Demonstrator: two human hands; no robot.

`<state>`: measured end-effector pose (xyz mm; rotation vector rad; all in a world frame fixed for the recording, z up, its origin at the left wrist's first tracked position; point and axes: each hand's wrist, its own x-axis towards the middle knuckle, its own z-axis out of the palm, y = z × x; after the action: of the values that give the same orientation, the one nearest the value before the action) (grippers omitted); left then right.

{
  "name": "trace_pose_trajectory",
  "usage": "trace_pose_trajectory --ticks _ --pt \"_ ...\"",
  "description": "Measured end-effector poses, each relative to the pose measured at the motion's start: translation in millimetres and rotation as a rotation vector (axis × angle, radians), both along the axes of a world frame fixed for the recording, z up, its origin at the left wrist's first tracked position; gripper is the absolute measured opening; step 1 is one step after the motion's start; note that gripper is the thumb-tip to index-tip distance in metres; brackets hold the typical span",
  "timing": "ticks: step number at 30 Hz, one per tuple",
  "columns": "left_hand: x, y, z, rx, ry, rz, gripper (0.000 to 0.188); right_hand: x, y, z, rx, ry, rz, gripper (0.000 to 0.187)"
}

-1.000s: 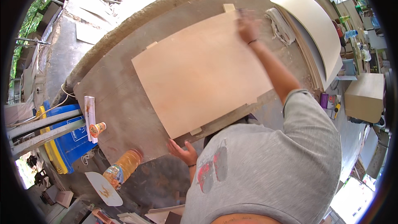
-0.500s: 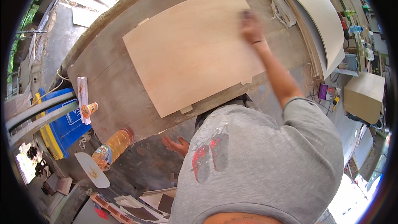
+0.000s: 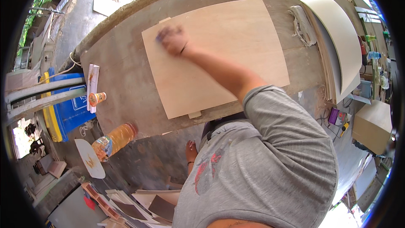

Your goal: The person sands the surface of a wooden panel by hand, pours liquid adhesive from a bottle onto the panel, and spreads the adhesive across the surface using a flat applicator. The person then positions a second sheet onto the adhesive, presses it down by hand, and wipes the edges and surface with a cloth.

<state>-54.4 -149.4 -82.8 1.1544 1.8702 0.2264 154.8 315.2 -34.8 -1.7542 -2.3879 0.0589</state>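
Observation:
A pale, thin wooden panel [image 3: 219, 55] lies on the grey-brown worktable, raised on small wood strips that stick out at its edges. Across it reaches my right arm, and my right hand [image 3: 172, 41] is over the panel's far left corner. That hand is closed but smeared by motion. A small dark bluish bit shows at its fingers, too blurred to name. Low beside my body hangs my left hand [image 3: 191, 152], away from the table, its fingers loosely apart and holding nothing I can see.
A stack of curved sheets [image 3: 337, 38] and a bundled white cloth [image 3: 304, 27] lie at the table's right end. On the left are a large bottle of amber liquid [image 3: 116, 141], an orange cup [image 3: 97, 98], a white strip [image 3: 92, 84] and a blue bin [image 3: 74, 107].
My right hand has swept left across the panel, from its right side to its far left corner. My left hand has drawn in closer to my body. The whole view has shifted.

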Motion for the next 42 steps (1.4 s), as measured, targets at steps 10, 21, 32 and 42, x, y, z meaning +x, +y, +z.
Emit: trace_pose_trajectory --ticks 10,21,32,42 --pt "-5.3 -87.8 -9.2 -0.273 -0.107 0.196 0.050 283.5 -56.4 14.9 0.502 -0.279 -0.328 0.047" --pt "2.5 -52.3 -26.8 -0.329 -0.300 0.348 0.050 11.6 -228.7 40.9 -0.156 0.075 0.222 0.047" --pt "30.3 -65.4 -65.4 -0.342 -0.609 0.863 0.050 367.2 -267.8 69.1 0.167 0.080 -0.904 0.043" --pt "-58.4 84.8 150.9 0.906 0.139 0.868 0.100 391.3 -289.7 55.6 0.446 0.203 -0.638 0.080"
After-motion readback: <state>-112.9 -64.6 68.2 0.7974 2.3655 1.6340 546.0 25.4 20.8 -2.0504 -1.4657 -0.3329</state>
